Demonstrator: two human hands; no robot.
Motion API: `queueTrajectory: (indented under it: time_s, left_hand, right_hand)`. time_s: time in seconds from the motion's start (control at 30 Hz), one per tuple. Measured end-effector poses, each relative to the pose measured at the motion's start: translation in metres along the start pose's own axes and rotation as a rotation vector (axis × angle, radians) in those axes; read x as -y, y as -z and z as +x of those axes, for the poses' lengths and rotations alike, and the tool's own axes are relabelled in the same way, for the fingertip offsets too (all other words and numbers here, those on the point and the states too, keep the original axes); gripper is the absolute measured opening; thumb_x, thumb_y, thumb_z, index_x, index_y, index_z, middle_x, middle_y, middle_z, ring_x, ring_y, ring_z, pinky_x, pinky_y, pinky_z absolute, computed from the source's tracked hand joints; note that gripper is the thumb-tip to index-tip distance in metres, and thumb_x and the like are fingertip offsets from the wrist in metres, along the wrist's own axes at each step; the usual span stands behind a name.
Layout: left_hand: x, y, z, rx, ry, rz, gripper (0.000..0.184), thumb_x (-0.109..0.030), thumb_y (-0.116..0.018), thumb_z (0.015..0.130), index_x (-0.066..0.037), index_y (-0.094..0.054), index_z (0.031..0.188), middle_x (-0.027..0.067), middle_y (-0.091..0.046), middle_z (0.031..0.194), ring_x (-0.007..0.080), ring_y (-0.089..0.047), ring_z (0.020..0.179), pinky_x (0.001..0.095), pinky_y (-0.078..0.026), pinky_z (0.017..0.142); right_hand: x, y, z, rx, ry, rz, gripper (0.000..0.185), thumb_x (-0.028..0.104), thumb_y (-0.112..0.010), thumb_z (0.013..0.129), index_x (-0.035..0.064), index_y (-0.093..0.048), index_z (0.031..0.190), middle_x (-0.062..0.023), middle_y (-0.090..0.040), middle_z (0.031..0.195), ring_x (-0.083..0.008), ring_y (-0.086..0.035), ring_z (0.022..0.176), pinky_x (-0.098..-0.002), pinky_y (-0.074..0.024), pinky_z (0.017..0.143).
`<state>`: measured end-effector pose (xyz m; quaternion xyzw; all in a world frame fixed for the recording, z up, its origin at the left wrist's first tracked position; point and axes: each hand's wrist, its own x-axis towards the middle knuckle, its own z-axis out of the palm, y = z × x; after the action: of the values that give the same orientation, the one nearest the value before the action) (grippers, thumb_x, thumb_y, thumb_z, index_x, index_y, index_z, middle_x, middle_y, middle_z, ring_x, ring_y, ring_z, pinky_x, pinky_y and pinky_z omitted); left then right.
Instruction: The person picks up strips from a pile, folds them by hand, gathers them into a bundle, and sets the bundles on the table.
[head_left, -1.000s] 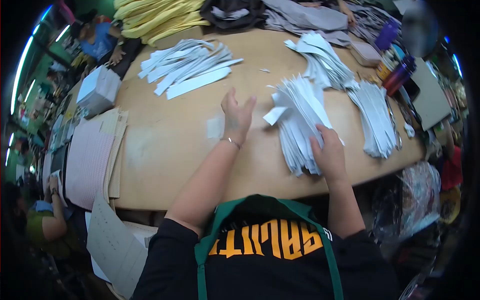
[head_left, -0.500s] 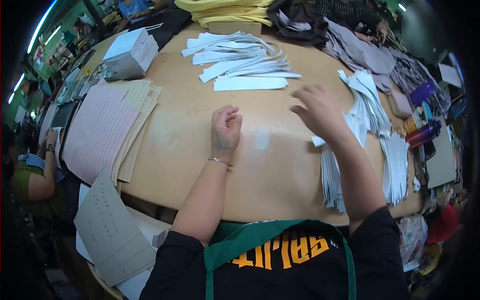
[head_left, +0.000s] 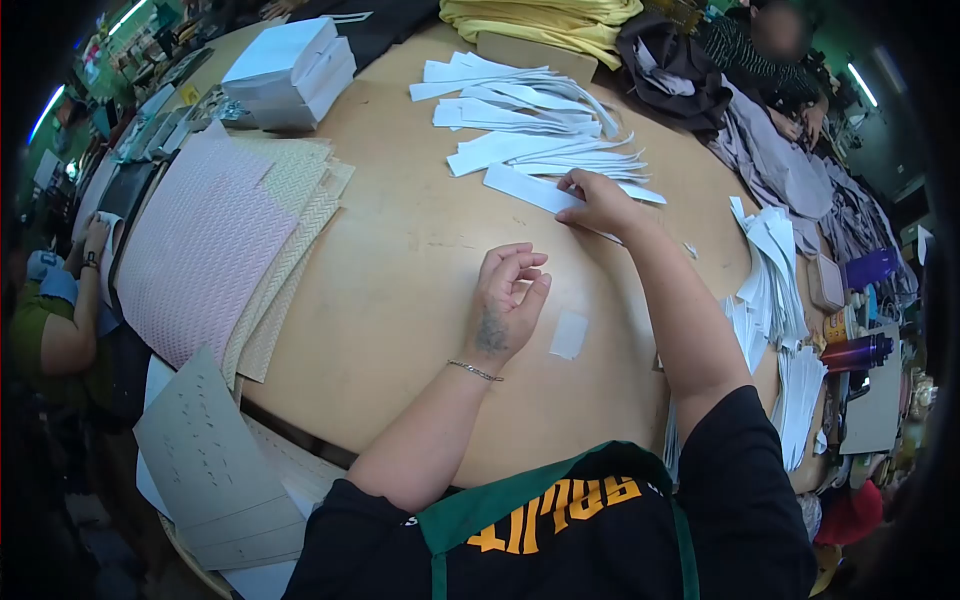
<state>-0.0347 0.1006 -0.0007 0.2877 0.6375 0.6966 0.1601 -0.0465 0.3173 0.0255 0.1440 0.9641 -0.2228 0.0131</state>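
right hand (head_left: 603, 208) has reached white strip (head_left: 528, 188) | pinching its exposed edge, likely for purchase | left hand (head_left: 510, 303) empty, loosely half-curled

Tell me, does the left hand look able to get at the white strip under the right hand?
Probably yes: the left hand looks empty, and only bare tabletop seems to lie between it and the white strip. The right hand covers the strip's right part, leaving its left end exposed.
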Motion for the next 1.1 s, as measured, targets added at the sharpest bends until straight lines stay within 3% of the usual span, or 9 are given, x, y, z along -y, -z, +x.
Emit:
queueTrajectory:
  time_s: [0.2,0.37,0.43,0.5,0.53,0.77,0.97,1.03,1.1]
  left_hand:
    - [0.006,0.001,-0.001,-0.012,-0.004,-0.032,0.019,-0.007,-0.054,0.079,-0.001,-0.053,0.097,0.0076,-0.045,0.106,0.0113,-0.051,0.081,0.0231,-0.044,0.071]
    - [0.008,0.006,0.003,0.028,0.238,-0.31,0.023,-0.014,-0.051,0.082,-0.002,-0.053,0.101,0.0063,-0.049,0.105,0.0104,-0.052,0.084,0.0242,-0.043,0.071]
    - [0.0,0.01,0.003,0.054,0.279,-0.381,0.048,-0.041,-0.046,0.083,-0.005,-0.045,0.115,0.0021,-0.048,0.11,0.0131,-0.045,0.1,0.0346,-0.036,0.084]
    - [0.007,0.013,-0.002,0.092,0.208,-0.91,0.057,-0.044,-0.052,0.079,-0.006,-0.039,0.12,0.0014,-0.049,0.105,0.0105,-0.046,0.091,0.0254,-0.036,0.078]
    - [0.005,0.018,-0.001,0.122,0.289,-1.052,0.07,-0.049,-0.051,0.077,-0.008,-0.026,0.128,0.0053,-0.04,0.12,0.0161,-0.041,0.106,0.0314,-0.035,0.086]
    - [-0.016,0.018,0.001,0.207,0.214,-0.914,0.065,-0.038,-0.048,0.081,-0.003,-0.023,0.129,0.0109,-0.031,0.129,0.0215,-0.035,0.116,0.0333,-0.029,0.096]
    - [-0.014,0.014,0.006,-0.07,0.208,-0.96,0.03,-0.023,-0.042,0.086,-0.003,-0.043,0.108,0.012,-0.05,0.106,0.0211,-0.049,0.097,0.0344,-0.037,0.085]
    - [-0.01,0.031,0.012,-0.219,0.243,-1.077,0.022,-0.02,-0.038,0.087,-0.005,-0.045,0.101,0.0111,-0.051,0.099,0.0206,-0.049,0.093,0.0347,-0.037,0.083]
    - [0.001,0.043,0.015,-0.264,0.215,-1.201,0.019,-0.022,-0.038,0.087,-0.006,-0.046,0.096,0.003,-0.044,0.069,0.0134,-0.043,0.062,0.03,-0.038,0.068]
  right_hand:
    - [0.015,0.006,-0.001,0.051,-0.071,-0.071,0.029,0.02,-0.067,0.061,0.003,-0.056,0.082,-0.0171,-0.058,0.087,-0.029,-0.056,0.08,-0.0349,-0.0434,0.07]
    - [0.034,-0.003,-0.016,-0.084,0.115,0.376,0.021,0.015,-0.063,0.069,0.0006,-0.056,0.081,-0.012,-0.059,0.075,-0.0226,-0.055,0.069,-0.0326,-0.0428,0.062]
    - [0.059,-0.007,-0.022,-0.029,0.127,0.667,0.013,0.008,-0.063,0.073,0.0014,-0.054,0.08,-0.0001,-0.055,0.075,-0.0066,-0.048,0.067,-0.023,-0.0408,0.059]
    - [0.089,-0.013,-0.04,0.052,0.248,0.701,0.015,0.01,-0.064,0.072,0.0021,-0.055,0.082,0.0008,-0.054,0.073,-0.0061,-0.047,0.067,-0.0227,-0.0407,0.058]
    - [0.101,-0.01,-0.05,0.087,0.198,0.703,0.015,0.01,-0.063,0.072,0.0012,-0.055,0.082,0.0001,-0.054,0.072,-0.0065,-0.048,0.067,-0.023,-0.0405,0.059]
    - [0.107,0.002,-0.076,0.322,0.201,0.549,0.023,0.014,-0.064,0.072,-0.0003,-0.057,0.089,-0.004,-0.058,0.072,-0.0108,-0.051,0.067,-0.0255,-0.0417,0.064]
    - [0.078,0.009,-0.066,0.338,0.35,0.45,0.025,0.02,-0.064,0.073,0.0019,-0.06,0.09,-0.0055,-0.061,0.079,-0.012,-0.053,0.071,-0.0263,-0.0427,0.067]
    - [0.05,0.017,-0.045,0.108,0.11,0.415,0.024,0.021,-0.062,0.073,0.0028,-0.061,0.088,-0.0108,-0.061,0.082,-0.0202,-0.057,0.076,-0.0296,-0.043,0.07]
    - [0.007,0.007,-0.019,-0.074,0.067,0.151,0.026,0.022,-0.064,0.069,0.003,-0.061,0.087,-0.0133,-0.06,0.085,-0.0242,-0.057,0.081,-0.0319,-0.0431,0.071]
